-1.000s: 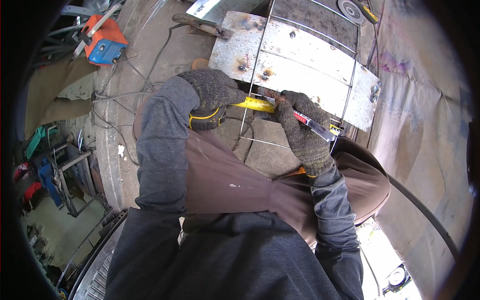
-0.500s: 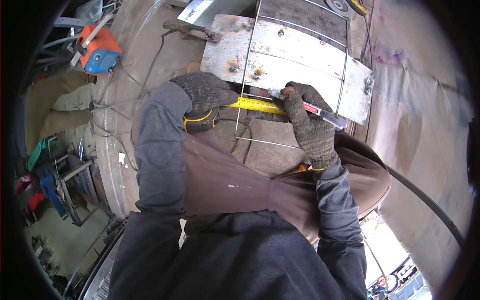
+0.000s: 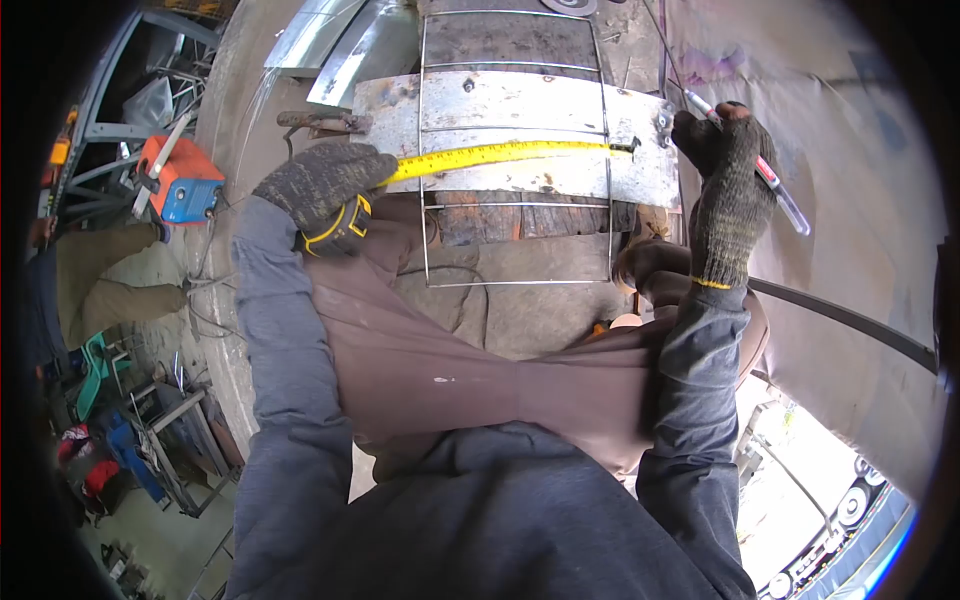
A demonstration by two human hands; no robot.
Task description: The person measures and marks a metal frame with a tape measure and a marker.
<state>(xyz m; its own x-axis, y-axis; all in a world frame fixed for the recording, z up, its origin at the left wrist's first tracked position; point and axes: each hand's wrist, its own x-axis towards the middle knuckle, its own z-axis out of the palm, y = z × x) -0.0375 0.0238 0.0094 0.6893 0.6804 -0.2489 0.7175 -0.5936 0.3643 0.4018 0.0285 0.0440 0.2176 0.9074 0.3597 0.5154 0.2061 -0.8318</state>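
Tape measure (image 3: 500, 153): its yellow blade now runs from the case at 9 o'clock across the whole metal plate to a hook near the plate's 3 o'clock edge; half a second ago only a short length showed between the hands.
Left hand (image 3: 320, 185): gloved, closed firmly around the tape's black-and-yellow case, just off the plate's 9 o'clock end, much where it was before.
Right hand (image 3: 725, 170): gloved, has left the blade and moved out to 3 o'clock beyond the plate, fingers curled shut on a marker (image 3: 765, 175) whose tip points up and away from the metal.
Wire frame (image 3: 515, 150): thin rod rectangle lying over the plate, the blade crossing it between two rungs.
Metal plate (image 3: 530, 100): scorched sheet, lying at 12 o'clock from the knees.
Meaning: judging by the longer pull, the measuring has gone from a short span to the full width, and the marker is not on the work.
Orange machine (image 3: 180, 180): at 9 o'clock, well apart, cables trailing.
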